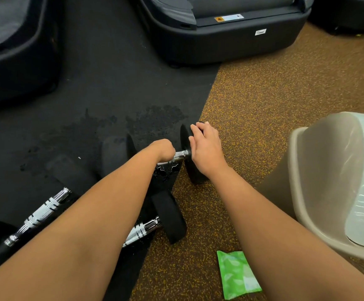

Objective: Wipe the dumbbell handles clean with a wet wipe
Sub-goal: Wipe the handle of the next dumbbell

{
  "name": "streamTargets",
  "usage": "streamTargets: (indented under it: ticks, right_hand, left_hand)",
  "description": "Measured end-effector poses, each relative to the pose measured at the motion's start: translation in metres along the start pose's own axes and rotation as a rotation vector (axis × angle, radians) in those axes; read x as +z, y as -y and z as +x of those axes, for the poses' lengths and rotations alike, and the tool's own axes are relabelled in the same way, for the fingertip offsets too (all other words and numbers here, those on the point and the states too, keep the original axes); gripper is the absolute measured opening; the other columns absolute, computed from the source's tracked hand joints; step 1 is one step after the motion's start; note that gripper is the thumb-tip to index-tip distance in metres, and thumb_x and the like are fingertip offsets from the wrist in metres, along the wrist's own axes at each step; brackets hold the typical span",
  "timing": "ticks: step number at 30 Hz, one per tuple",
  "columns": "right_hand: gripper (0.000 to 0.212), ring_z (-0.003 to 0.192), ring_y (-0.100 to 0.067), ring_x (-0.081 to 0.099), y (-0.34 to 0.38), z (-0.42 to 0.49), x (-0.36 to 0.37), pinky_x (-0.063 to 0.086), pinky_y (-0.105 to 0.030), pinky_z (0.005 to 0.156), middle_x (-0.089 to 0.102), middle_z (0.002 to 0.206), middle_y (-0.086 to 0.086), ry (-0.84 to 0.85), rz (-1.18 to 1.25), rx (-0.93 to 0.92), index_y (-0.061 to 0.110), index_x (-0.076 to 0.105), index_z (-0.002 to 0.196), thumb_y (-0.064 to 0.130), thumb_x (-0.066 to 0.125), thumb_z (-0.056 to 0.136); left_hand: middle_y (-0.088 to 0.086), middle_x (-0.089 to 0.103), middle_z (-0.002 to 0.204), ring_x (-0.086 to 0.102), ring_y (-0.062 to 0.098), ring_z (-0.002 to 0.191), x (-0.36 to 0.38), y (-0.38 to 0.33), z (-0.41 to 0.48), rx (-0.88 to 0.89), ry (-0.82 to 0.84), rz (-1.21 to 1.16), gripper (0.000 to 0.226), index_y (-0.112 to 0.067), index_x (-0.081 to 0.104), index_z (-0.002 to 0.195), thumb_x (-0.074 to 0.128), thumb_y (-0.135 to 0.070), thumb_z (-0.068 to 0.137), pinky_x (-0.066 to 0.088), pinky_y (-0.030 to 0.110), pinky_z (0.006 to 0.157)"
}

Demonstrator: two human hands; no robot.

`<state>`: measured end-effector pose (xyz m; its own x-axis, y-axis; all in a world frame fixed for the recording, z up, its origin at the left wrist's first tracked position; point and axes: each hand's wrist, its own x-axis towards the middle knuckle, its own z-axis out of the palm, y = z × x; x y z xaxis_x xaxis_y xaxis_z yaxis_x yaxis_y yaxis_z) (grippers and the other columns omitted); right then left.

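curling round the handle (180, 154) of a dumbbell (195, 174), the left hand (164, 149) is gripping it; whether it is holding a wipe cannot be told. the right hand (206, 146) is holding the end plate (185, 135), fingers over the rim. the dumbbell is lying across the mat (111, 83) edge, with open floor (263, 94) ahead, a bin (302, 181) near on the right, and two more dumbbells (39, 216) crowding the left forearm.

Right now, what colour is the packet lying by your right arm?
The packet is green with paler patches; the head view shows it.
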<state>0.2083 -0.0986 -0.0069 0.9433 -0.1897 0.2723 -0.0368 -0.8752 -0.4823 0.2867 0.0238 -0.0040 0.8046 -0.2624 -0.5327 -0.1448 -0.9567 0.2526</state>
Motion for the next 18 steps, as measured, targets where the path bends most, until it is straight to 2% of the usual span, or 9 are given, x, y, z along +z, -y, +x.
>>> streamTargets:
  ticks: [3, 7, 10, 13, 16, 18]
  right_hand:
    - [0.038, 0.126, -0.037, 0.039, 0.0, 0.001, 0.0, 0.034, -0.048, 0.105, 0.05, 0.129, -0.019, -0.001, -0.018, -0.011, 0.001, 0.052, 0.127, 0.019, 0.049, 0.094]
    - [0.038, 0.127, -0.036, 0.038, -0.001, 0.001, 0.0, 0.033, -0.046, 0.106, 0.049, 0.13, -0.018, -0.002, -0.032, -0.01, 0.002, 0.051, 0.128, 0.02, 0.048, 0.095]
    - [0.038, 0.128, -0.036, 0.037, -0.001, 0.0, -0.002, 0.032, -0.045, 0.106, 0.048, 0.131, -0.018, 0.003, -0.031, -0.015, 0.002, 0.051, 0.129, 0.02, 0.048, 0.095]
    - [0.04, 0.131, -0.035, 0.034, -0.001, 0.0, -0.001, 0.029, -0.045, 0.109, 0.046, 0.134, -0.017, 0.023, -0.032, -0.011, 0.003, 0.049, 0.131, 0.021, 0.047, 0.096]
    - [0.04, 0.131, -0.034, 0.034, -0.001, 0.0, -0.001, 0.03, -0.045, 0.109, 0.047, 0.133, -0.017, 0.019, -0.028, -0.013, 0.003, 0.049, 0.131, 0.021, 0.047, 0.095]
    - [0.04, 0.13, -0.034, 0.035, -0.001, 0.0, -0.002, 0.028, -0.043, 0.109, 0.047, 0.133, -0.017, 0.022, -0.036, -0.013, 0.003, 0.049, 0.131, 0.021, 0.046, 0.096]
  left_hand:
    - [0.017, 0.054, 0.126, 0.053, 0.03, 0.108, 0.006, -0.008, 0.001, 0.019, -0.016, -0.116, 0.039, -0.004, 0.044, 0.13, 0.039, -0.021, 0.096, 0.042, 0.036, 0.083]
    - [0.012, 0.059, 0.114, 0.057, 0.031, 0.102, 0.013, -0.011, -0.002, 0.12, -0.031, -0.153, 0.033, -0.012, 0.045, 0.121, 0.046, -0.029, 0.093, 0.047, 0.043, 0.09]
    - [0.008, 0.06, 0.11, 0.058, 0.027, 0.098, 0.013, -0.005, -0.003, 0.17, -0.066, -0.119, 0.027, -0.017, 0.047, 0.117, 0.051, -0.026, 0.091, 0.048, 0.043, 0.088]
    - [0.009, 0.059, 0.109, 0.056, 0.026, 0.096, 0.01, -0.001, -0.002, 0.135, -0.069, -0.101, 0.019, -0.018, 0.052, 0.108, 0.046, -0.028, 0.093, 0.047, 0.037, 0.079]
    - [0.01, 0.059, 0.113, 0.057, 0.028, 0.1, 0.007, -0.004, -0.003, 0.067, -0.076, -0.056, 0.032, -0.015, 0.058, 0.114, 0.038, -0.034, 0.097, 0.047, 0.037, 0.081]
    - [0.009, 0.061, 0.108, 0.059, 0.027, 0.094, 0.009, -0.009, -0.005, 0.07, -0.102, -0.052, 0.031, -0.016, 0.06, 0.11, 0.04, -0.035, 0.096, 0.05, 0.038, 0.078]
